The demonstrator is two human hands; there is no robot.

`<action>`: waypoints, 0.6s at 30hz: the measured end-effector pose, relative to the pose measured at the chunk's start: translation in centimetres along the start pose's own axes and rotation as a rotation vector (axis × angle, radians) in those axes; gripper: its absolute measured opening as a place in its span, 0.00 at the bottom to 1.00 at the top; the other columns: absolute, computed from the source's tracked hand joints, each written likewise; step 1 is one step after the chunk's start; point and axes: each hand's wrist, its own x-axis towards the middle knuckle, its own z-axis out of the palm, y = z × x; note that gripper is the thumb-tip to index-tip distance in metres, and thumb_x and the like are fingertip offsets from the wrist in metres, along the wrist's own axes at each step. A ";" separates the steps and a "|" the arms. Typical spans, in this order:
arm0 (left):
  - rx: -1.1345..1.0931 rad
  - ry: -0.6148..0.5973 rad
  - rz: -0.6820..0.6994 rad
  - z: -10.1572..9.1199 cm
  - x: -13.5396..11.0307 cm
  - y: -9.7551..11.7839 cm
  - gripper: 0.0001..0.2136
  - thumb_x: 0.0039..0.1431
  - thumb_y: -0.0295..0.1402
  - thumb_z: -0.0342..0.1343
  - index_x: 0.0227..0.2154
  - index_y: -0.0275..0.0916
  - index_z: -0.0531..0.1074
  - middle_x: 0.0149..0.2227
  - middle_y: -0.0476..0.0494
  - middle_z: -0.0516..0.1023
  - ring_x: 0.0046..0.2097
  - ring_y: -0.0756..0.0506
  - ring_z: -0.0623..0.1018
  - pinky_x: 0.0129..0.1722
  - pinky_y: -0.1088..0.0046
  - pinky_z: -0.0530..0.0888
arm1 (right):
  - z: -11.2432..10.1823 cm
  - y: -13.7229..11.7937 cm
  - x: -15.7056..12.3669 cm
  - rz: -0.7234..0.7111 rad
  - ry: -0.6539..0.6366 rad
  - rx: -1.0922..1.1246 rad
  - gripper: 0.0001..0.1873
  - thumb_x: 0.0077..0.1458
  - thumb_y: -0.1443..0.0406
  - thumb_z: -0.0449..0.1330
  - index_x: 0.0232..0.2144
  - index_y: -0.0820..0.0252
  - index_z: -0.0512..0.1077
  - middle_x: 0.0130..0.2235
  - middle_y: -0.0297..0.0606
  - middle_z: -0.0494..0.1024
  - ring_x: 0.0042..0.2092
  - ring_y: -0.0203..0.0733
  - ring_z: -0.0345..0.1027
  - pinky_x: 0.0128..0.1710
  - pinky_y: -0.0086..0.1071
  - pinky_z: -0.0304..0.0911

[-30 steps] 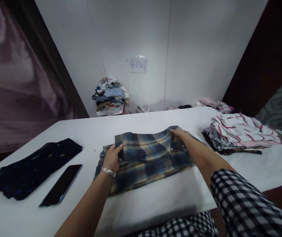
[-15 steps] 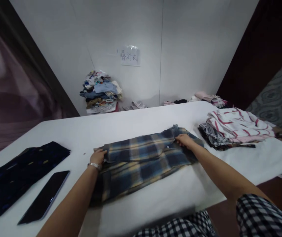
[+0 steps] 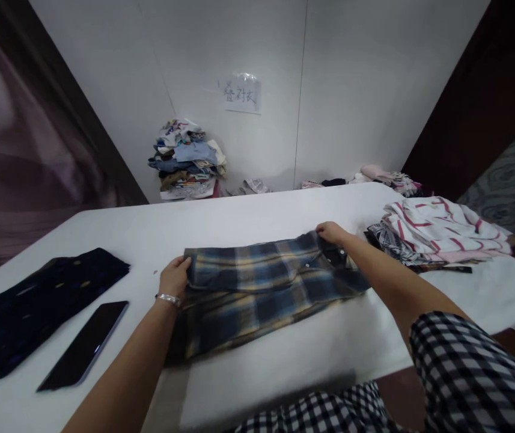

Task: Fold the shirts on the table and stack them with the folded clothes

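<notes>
A plaid shirt (image 3: 257, 288) in dark blue, yellow and white lies lengthwise across the white table in front of me, with its far part folded over the near part. My left hand (image 3: 175, 278), with a silver bracelet at the wrist, grips the shirt's left end, thumb on top. At the collar end, my right hand (image 3: 330, 232) pinches the far edge between thumb and fingers. Small white buttons show near the collar, left of my right forearm.
A dark patterned garment (image 3: 54, 300) lies folded at the left, with a black phone (image 3: 86, 344) beside it. Folded clothes (image 3: 446, 231) are stacked at the right. Behind the white table (image 3: 140, 231) stands a tall clothes pile (image 3: 189, 159) near the wall, under a paper sign (image 3: 243, 95).
My right hand has moved from the shirt's middle near the buttons to its far edge by the collar. My left hand has shifted slightly up along the left end.
</notes>
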 end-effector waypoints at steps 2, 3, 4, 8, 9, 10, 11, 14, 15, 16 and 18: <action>-0.013 -0.008 -0.012 -0.1 0.0 0.6 0.13 0.44 0.38 0.56 0.33 0.39 0.74 0.24 0.51 0.76 0.26 0.48 0.74 0.29 0.72 0.73 | -0.5 0.3 0.2 0.015 0.011 0.002 0.09 0.43 0.75 0.57 0.27 0.62 0.75 0.28 0.35 0.77 0.31 0.36 0.68 0.34 0.25 0.61; 0.043 0.001 -0.012 -0.1 0.2 0.7 0.12 0.45 0.37 0.56 0.34 0.39 0.74 0.25 0.50 0.76 0.28 0.47 0.75 0.30 0.71 0.73 | -0.7 0.4 0.2 0.029 0.013 0.008 0.08 0.44 0.75 0.56 0.27 0.62 0.74 0.26 0.34 0.76 0.29 0.35 0.67 0.32 0.25 0.61; 0.145 0.018 -0.007 -0.1 0.4 0.7 0.11 0.45 0.36 0.56 0.32 0.39 0.75 0.25 0.49 0.77 0.30 0.46 0.76 0.32 0.70 0.73 | -0.8 0.6 0.2 0.047 0.007 0.016 0.08 0.44 0.75 0.56 0.26 0.63 0.73 0.23 0.33 0.74 0.26 0.34 0.66 0.29 0.25 0.60; 0.593 0.006 0.044 -0.2 1.5 -0.3 0.05 0.43 0.32 0.56 0.25 0.40 0.76 0.25 0.45 0.78 0.39 0.40 0.77 0.40 0.67 0.73 | -0.4 0.5 -0.2 0.104 -0.047 0.071 0.03 0.46 0.73 0.56 0.24 0.63 0.69 0.14 0.29 0.65 0.18 0.32 0.59 0.20 0.24 0.55; 0.659 -0.010 0.061 -0.2 1.7 -0.6 0.05 0.43 0.31 0.55 0.25 0.40 0.76 0.27 0.44 0.79 0.40 0.39 0.77 0.42 0.67 0.72 | -0.2 0.4 -0.2 0.105 -0.051 0.088 0.03 0.48 0.71 0.56 0.25 0.62 0.69 0.14 0.28 0.64 0.17 0.32 0.59 0.20 0.24 0.54; 0.711 -0.025 0.078 -0.3 1.9 -0.7 0.06 0.44 0.31 0.55 0.25 0.40 0.76 0.28 0.44 0.80 0.42 0.39 0.77 0.43 0.66 0.72 | 0.0 0.3 -0.3 0.103 -0.047 0.102 0.02 0.49 0.70 0.55 0.27 0.62 0.69 0.14 0.28 0.64 0.18 0.32 0.60 0.19 0.23 0.54; 0.748 -0.037 0.092 -0.5 2.0 -0.9 0.07 0.46 0.31 0.54 0.26 0.40 0.77 0.30 0.43 0.80 0.43 0.39 0.77 0.44 0.66 0.72 | 0.1 0.3 -0.3 0.099 -0.037 0.111 0.03 0.50 0.69 0.55 0.28 0.62 0.69 0.14 0.28 0.64 0.18 0.32 0.60 0.19 0.23 0.54; 0.784 -0.036 0.126 -1.1 1.9 -1.0 0.12 0.51 0.33 0.51 0.34 0.38 0.77 0.36 0.42 0.81 0.42 0.40 0.77 0.45 0.66 0.71 | 0.1 0.4 0.0 0.096 0.013 0.088 0.05 0.52 0.68 0.53 0.32 0.61 0.68 0.16 0.28 0.65 0.19 0.32 0.60 0.20 0.23 0.54; 0.800 -0.031 0.138 -1.3 1.9 -1.1 0.13 0.52 0.34 0.51 0.36 0.38 0.77 0.37 0.42 0.81 0.42 0.40 0.77 0.45 0.66 0.71 | 0.1 0.6 0.1 0.101 0.030 0.060 0.05 0.52 0.68 0.53 0.32 0.61 0.69 0.17 0.28 0.66 0.19 0.32 0.60 0.20 0.23 0.54; 0.835 -0.033 0.149 -1.3 1.8 -1.1 0.14 0.53 0.34 0.50 0.38 0.38 0.77 0.38 0.41 0.81 0.43 0.40 0.77 0.45 0.66 0.71 | 0.2 0.9 0.2 0.109 0.043 0.021 0.04 0.51 0.68 0.54 0.31 0.61 0.69 0.18 0.29 0.67 0.20 0.32 0.61 0.21 0.24 0.55; 0.952 -0.058 0.163 -1.3 1.6 -1.3 0.14 0.54 0.33 0.49 0.40 0.37 0.77 0.41 0.39 0.80 0.45 0.39 0.77 0.45 0.65 0.71 | 0.6 1.4 0.3 0.128 0.060 -0.074 0.03 0.46 0.71 0.57 0.27 0.62 0.70 0.21 0.32 0.69 0.24 0.33 0.63 0.25 0.25 0.56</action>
